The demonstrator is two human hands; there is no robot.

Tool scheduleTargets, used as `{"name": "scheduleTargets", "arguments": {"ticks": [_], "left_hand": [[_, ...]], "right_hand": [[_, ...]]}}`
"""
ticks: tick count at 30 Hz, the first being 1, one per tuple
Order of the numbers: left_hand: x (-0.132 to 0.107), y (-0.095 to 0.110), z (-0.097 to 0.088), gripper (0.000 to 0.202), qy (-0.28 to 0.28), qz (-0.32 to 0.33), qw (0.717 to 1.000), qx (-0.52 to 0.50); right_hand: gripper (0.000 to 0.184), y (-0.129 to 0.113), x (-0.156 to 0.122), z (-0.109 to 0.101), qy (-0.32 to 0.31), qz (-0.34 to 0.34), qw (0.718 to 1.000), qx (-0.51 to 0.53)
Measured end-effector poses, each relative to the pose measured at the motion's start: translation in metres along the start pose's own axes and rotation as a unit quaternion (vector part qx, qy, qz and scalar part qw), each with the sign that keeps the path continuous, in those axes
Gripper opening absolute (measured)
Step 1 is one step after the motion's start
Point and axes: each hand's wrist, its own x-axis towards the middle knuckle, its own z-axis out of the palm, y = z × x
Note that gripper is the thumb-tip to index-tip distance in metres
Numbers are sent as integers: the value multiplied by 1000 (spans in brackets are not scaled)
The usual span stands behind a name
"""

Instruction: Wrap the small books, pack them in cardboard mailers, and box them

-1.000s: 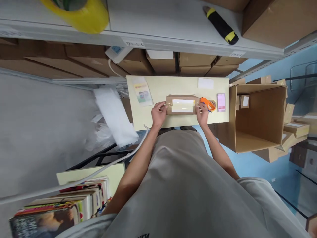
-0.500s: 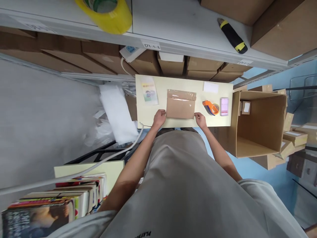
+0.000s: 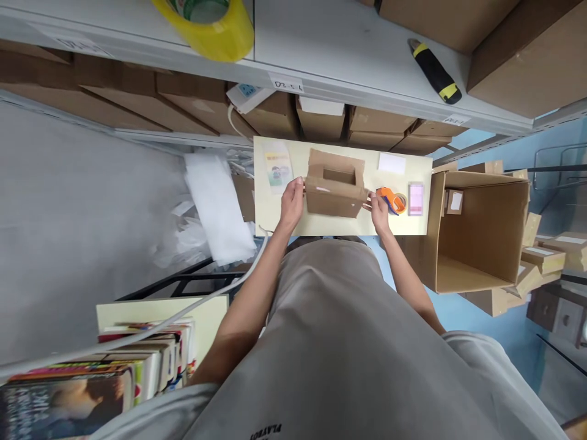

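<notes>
A small brown cardboard box (image 3: pixel 336 189) stands on the pale yellow table (image 3: pixel 284 220), its top open so the hollow inside shows. My left hand (image 3: pixel 292 203) grips the box's left end with fingers curled round it. My right hand (image 3: pixel 379 209) pinches the box's right end. An orange tape dispenser (image 3: pixel 389 199) lies just right of my right hand. A printed leaflet (image 3: pixel 277 168) lies left of the box.
A pink phone (image 3: pixel 416 198) and a white card (image 3: pixel 392 162) lie at the table's right. A large open carton (image 3: pixel 477 226) stands to the right. Shelves above hold yellow tape (image 3: pixel 208 21), a utility knife (image 3: pixel 435 70) and cartons. Books (image 3: pixel 105 379) are stacked lower left.
The box was turned over flat, then stood up with its open side up. Both hands moved from its near corners to its two ends.
</notes>
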Motion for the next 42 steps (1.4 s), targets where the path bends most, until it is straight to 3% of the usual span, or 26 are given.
{"name": "scheduleTargets", "arguments": {"ticks": [3,7,10,14,17,20,26,29,38,42], "left_hand": [[-20,0,-11,58,-10,-16,1000,-14],[-31,-7,-12,47,-26,-86,992,83],[-33,-6,-6,68,-29,-77,983,163],[-31,8,14,109,-4,1,975,223],[-25,20,29,118,7,25,970,242],[-21,26,27,106,17,17,966,257],[-26,18,-19,38,52,-31,965,256],[-25,17,-31,17,61,-51,968,239],[-9,21,-42,9,30,41,968,245],[-4,14,-40,12,20,20,980,197]], "right_hand": [[80,4,-16,-2,-5,8,1000,-16],[84,13,-19,0,-24,31,998,-56],[75,11,-13,5,4,0,988,-151],[75,-1,-2,27,45,-56,946,-316],[75,-9,5,48,33,-80,917,-389],[61,-15,5,51,33,-94,912,-398],[24,-25,-8,6,56,-48,930,-359],[18,-31,-10,-6,45,-14,933,-356],[24,-39,-7,6,62,-13,936,-347],[22,-35,-8,8,76,13,930,-359]]}}
